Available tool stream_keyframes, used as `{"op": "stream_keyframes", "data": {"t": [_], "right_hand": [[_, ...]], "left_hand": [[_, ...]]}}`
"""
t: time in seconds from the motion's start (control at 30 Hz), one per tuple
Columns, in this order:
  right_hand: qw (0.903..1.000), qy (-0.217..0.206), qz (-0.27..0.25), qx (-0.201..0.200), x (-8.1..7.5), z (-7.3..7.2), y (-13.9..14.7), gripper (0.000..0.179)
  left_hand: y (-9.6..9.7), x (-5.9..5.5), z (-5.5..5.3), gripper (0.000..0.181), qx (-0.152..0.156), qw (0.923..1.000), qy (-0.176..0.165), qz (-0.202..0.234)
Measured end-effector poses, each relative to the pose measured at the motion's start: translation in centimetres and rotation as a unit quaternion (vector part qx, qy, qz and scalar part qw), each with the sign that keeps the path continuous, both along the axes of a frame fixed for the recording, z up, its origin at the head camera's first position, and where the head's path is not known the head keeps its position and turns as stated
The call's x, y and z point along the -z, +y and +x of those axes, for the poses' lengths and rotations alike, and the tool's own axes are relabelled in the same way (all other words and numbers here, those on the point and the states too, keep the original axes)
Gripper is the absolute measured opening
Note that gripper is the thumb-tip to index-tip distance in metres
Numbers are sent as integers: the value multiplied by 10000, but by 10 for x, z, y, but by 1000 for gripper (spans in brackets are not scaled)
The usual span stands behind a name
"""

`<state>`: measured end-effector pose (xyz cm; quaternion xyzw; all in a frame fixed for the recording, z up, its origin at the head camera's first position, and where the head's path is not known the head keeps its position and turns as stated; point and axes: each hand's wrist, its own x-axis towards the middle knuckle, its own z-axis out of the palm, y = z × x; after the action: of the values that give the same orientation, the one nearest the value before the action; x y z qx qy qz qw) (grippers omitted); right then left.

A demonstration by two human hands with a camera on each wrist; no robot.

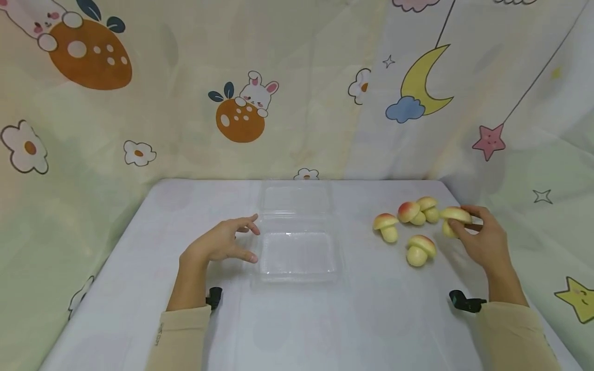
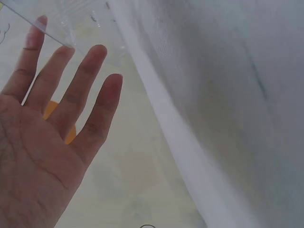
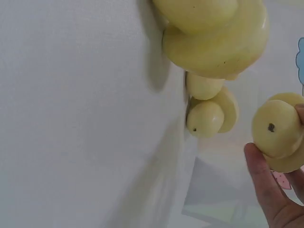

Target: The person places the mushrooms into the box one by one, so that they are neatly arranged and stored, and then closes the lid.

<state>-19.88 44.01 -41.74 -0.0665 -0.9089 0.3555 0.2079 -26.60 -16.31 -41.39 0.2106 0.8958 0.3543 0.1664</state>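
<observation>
A white-covered table (image 1: 297,324) bears an opened clear container (image 1: 299,233); to the container's right lie four yellowish toy mushrooms (image 1: 421,245).

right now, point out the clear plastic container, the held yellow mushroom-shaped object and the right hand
Clear plastic container (image 1: 297,253): head view, floor of its nearer half
Held yellow mushroom-shaped object (image 1: 455,214): head view, its cap
Right hand (image 1: 488,242): head view, thumb side

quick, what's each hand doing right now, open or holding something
Left hand: open, holding nothing, beside the clear container.
Right hand: closed, holding one yellow mushroom.
</observation>
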Motion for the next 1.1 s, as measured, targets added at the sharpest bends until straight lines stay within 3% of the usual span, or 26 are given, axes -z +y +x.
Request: {"op": "stream_keyframes", "data": {"t": [0.13, 0.33, 0.6, 1.1], "right_hand": [[9988, 473, -35, 155, -6, -4, -8, 52], [9977, 624, -232, 162, -11, -8, -17, 52], [9926, 1031, -578, -291, -20, -11, -39, 47], [9852, 1405, -217, -953, -23, -29, -73, 48]], "left_hand": [[2, -1, -1, 61, -38, 9999, 85, -44], [4, -1, -2, 62, -67, 9997, 230, -37], [6, 2, -1, 59, 24, 9988, 484, 62], [7, 2, -1, 58, -49, 9993, 378, -23]]}}
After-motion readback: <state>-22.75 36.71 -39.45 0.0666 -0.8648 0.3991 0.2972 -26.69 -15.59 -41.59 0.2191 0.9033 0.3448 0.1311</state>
